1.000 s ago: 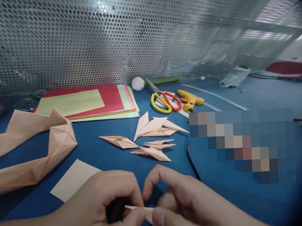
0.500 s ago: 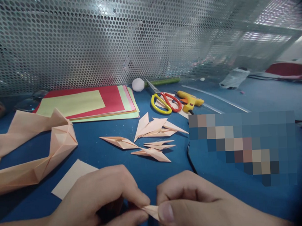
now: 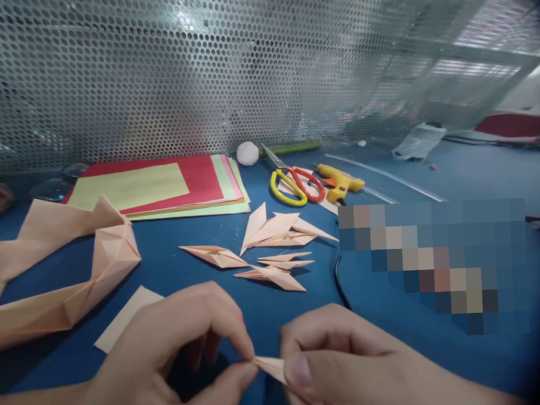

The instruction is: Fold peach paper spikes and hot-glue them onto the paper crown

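A narrow peach piece of folded paper (image 3: 271, 366) stretches between my two hands at the bottom of the view. My left hand (image 3: 182, 349) pinches its pointed tip between thumb and forefinger. My right hand (image 3: 348, 357) grips its wider part, thumb on top, and hides much of it. Past my hands lie several pointed folded paper pieces (image 3: 273, 229) of the same peach colour, loosely grouped on the blue table (image 3: 165, 273). A flat peach paper sheet (image 3: 125, 319) lies partly behind my left hand.
At left sits a large folded peach paper strip (image 3: 113, 245). Behind are a stack of coloured paper (image 3: 201, 175), a white ball (image 3: 248, 153), scissors (image 3: 298, 183) with red and yellow handles, and a yellow glue gun (image 3: 343, 181). A perforated metal panel (image 3: 202, 80) stands at the back. One area on the right is pixelated.
My left fingers have drawn slightly left and up to the very tip of the folded paper, exposing more of it. My right hand keeps its grip almost unmoved.
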Demonstrator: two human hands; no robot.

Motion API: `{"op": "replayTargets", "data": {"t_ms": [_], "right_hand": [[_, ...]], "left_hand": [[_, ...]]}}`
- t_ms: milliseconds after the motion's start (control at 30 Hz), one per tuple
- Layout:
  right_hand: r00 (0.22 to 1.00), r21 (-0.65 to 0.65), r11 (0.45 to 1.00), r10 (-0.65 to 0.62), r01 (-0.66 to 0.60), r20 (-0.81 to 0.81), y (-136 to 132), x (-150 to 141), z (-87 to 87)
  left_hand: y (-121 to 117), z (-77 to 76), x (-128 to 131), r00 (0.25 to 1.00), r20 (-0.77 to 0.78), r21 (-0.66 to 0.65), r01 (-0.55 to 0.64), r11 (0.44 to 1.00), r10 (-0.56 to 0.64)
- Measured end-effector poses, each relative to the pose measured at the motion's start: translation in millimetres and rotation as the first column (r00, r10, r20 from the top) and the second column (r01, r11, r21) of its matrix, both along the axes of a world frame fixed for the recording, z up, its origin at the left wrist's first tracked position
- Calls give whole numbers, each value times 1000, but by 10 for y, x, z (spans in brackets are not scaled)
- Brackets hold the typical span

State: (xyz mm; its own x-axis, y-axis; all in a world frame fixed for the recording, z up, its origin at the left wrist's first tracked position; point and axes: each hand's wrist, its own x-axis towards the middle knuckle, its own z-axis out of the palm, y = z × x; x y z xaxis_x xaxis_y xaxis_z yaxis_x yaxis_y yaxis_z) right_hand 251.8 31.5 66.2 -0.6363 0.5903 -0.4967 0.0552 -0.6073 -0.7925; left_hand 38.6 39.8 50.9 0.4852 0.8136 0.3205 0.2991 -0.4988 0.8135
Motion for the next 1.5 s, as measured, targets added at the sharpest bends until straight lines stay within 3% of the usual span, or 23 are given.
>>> {"op": "replayTargets", "data": {"t_ms": [67,167,300,433,667,800,1000,1200,1400,1500], "right_hand": [[999,64,998,14,-11,-40,-27,-10,-54],[1000,142,990,12,-8,-29,-67,-30,-96],[999,231,973,-15,5,42,-95,-50,-104],[999,246,969,5,-13,33,-92,-53,-112],[999,182,983,-37,35,6,-131,-74,-127],[999,170,985,-35,35,0,-133,-76,-142],[999,190,981,-33,34,-9,-128,-78,-174],[1000,218,976,-25,21,17,-128,-82,-180],[996,272,962,9,-33,89,-122,-74,-140],[983,365,925,38,-103,182,-110,-67,-112]], "left_hand": [[44,13,17,999,-17,-170,-51,984,49],[63,0,24,998,-30,-393,-66,917,59],[35,-123,-5,992,116,-513,25,858,40],[24,-200,-22,961,270,-521,96,848,57],[18,-189,-36,953,298,-473,95,876,57],[29,-169,-20,952,299,-483,90,871,67],[39,-98,13,963,229,-596,23,802,143],[4,-140,22,970,187,-575,-23,818,158],[51,-5,80,972,157,-585,-49,810,173],[75,77,99,969,183,-624,-18,781,169]]}}
